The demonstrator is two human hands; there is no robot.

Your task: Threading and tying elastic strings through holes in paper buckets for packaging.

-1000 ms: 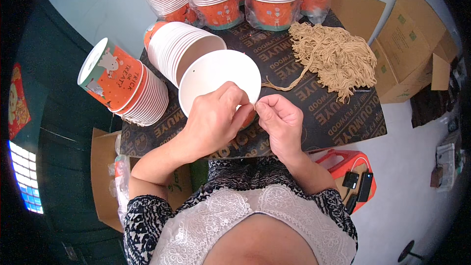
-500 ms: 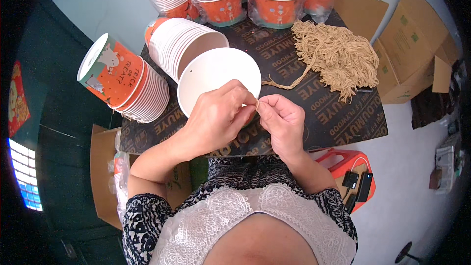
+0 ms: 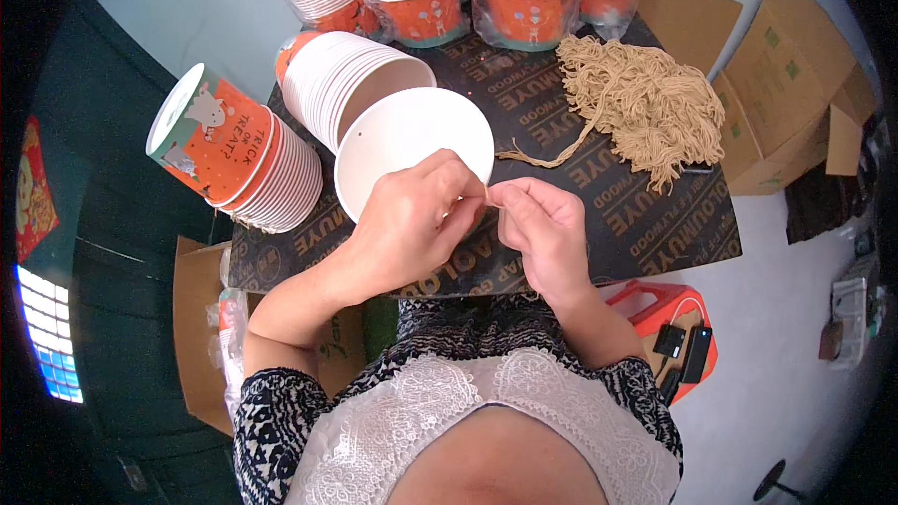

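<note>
Dark plywood tabletop with tan printing (image 3: 645, 234) is spreading beneath the work, with a pale wall (image 3: 178, 28) rising behind. On it, a round, white-lined paper bucket (image 3: 412, 131) is tilting its mouth toward the person, probably because that angle is bringing the rim within reach; a small dark hole is showing near its left edge. Beside the rim's right side, a short, thin tan cord (image 3: 487, 194) is bridging the fingertips of 2 hands. The left hand (image 3: 416, 210) is reaching across the bucket's near edge and pinching the cord, while the right hand (image 3: 543, 224) is gripping it between thumb and forefinger, apparently meeting so closely for fine control. The bucket is thus lying mostly beyond and left of the pinch, and the left hand is hiding part of its near rim.

Just behind, a sideways nested stack of orange paper buckets (image 3: 323, 89) is lying; leftward, an upside-down orange stack (image 3: 243, 159) is standing. Rightward, a loose heap of tan cord (image 3: 645, 103) is trailing its tail toward the hands, seemingly for easy pulling. Farther back, at least 4 plastic-wrapped bucket stacks (image 3: 528, 14) are standing upright.
</note>
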